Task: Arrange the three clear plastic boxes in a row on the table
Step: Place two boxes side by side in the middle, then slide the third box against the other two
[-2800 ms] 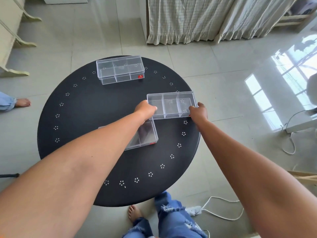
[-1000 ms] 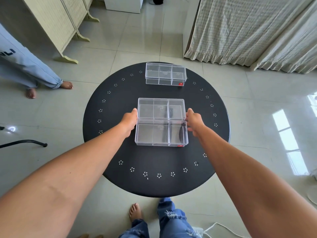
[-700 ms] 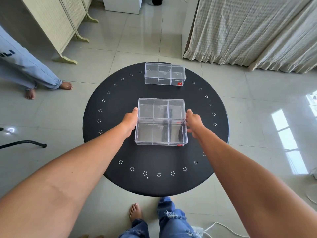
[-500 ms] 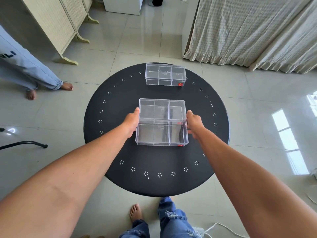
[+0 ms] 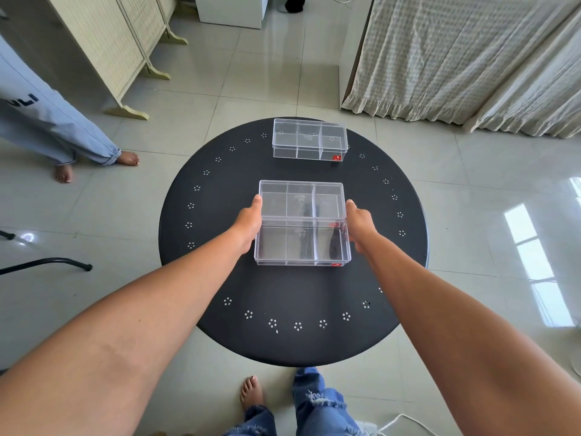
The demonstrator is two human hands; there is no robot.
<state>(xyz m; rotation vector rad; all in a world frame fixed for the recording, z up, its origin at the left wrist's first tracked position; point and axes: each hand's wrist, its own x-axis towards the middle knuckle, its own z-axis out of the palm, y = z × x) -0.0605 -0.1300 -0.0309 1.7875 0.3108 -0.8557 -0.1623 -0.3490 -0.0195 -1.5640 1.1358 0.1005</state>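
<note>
Three clear plastic boxes with dividers lie on the round black table [image 5: 220, 278]. The far box [image 5: 309, 140] sits alone near the table's back edge. The middle box [image 5: 301, 199] and the near box [image 5: 301, 243] lie edge to edge at the table's centre, long sides touching. My left hand [image 5: 248, 223] presses on the left end and my right hand [image 5: 359, 223] on the right end, at the seam between the two boxes, thumbs along the middle box. Whether the fingers also touch the near box is unclear.
Another person's legs and bare feet [image 5: 94, 152] stand on the tiled floor at the left. A folding screen [image 5: 125, 51] stands at the back left, curtains [image 5: 456, 58] at the back right. A black chair leg [image 5: 47, 265] lies left; my own foot [image 5: 251, 391] is below the table.
Since 2.8 s ago the box in my hands went from the table's right edge to the centre, against the near box. Over the last second hands and boxes barely shift.
</note>
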